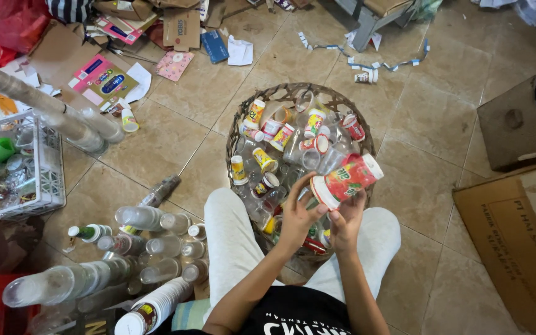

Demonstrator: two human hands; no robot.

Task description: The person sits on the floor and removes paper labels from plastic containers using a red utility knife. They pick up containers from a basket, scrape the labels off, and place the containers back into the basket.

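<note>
The person sits on the tiled floor (175, 142), knees spread around a woven basket (238, 118) full of small cups and clear plastic; its near rim is hidden behind the hands and legs. The left hand (298, 214) and right hand (347, 218) together grip a red cup stack (347, 178), tilted up to the right over the basket; how many cups are nested cannot be told. Clear cup stacks (156, 242) lie beside the left knee, partly cut off below. A white crate (38, 167) stands at far left, a cardboard box (516, 229) at right. Bare tiles lie beyond the basket.
</note>
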